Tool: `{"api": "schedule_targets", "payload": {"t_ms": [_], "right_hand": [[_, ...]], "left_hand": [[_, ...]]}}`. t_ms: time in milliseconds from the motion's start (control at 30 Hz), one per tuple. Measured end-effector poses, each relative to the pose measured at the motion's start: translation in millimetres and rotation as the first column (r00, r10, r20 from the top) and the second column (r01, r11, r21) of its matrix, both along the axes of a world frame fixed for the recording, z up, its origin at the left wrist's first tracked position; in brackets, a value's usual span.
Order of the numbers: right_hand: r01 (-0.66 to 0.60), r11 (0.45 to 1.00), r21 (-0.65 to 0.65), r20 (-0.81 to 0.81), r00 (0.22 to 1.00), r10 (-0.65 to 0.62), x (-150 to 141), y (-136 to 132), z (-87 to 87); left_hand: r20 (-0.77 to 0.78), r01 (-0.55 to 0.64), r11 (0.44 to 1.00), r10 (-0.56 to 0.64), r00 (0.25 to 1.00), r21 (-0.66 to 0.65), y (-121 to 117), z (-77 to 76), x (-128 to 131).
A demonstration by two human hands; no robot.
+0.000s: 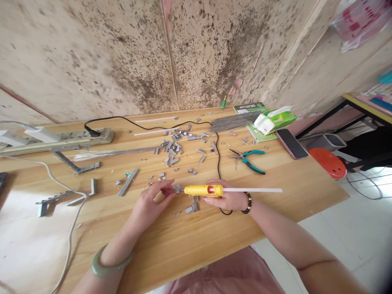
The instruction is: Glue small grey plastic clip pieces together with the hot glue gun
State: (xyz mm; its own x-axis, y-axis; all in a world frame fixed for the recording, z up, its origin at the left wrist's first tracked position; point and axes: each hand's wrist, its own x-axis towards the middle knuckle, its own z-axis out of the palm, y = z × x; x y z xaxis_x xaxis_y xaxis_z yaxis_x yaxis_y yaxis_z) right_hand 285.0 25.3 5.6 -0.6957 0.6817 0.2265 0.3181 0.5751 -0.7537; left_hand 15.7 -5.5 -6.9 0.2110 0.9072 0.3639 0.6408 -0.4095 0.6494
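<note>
My right hand (225, 196) is wrapped round a yellow hot glue gun (199, 190), whose nozzle points left. A long white glue stick (254, 190) sticks out of its back end. Between the fingertips of my left hand (156, 200) is a small grey block (177, 188), right at the nozzle; whether the two touch I cannot tell. Just below the gun lie a few loose grey pieces (192, 208). Beyond my hands is a heap of similar grey pieces (172, 147).
Teal-handled pliers (252, 159) lie to the right, near a phone (291, 143) and a tissue pack (272, 121). A bundle of thin wires (234, 121) rests at the back. Jointed grey strips (76, 165), a power strip (76, 136) and a white cable (72, 228) are on the left.
</note>
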Motion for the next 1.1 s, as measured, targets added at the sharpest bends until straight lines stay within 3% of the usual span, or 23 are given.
{"api": "schedule_targets", "payload": {"t_ms": [1100], "right_hand": [[0.029,0.999,0.043,0.027,0.999,-0.030,2.1,1.0,-2.7]], "left_hand": [[-0.019,0.010,1.000,-0.010,1.000,0.002,-1.2,0.4,0.2]]}}
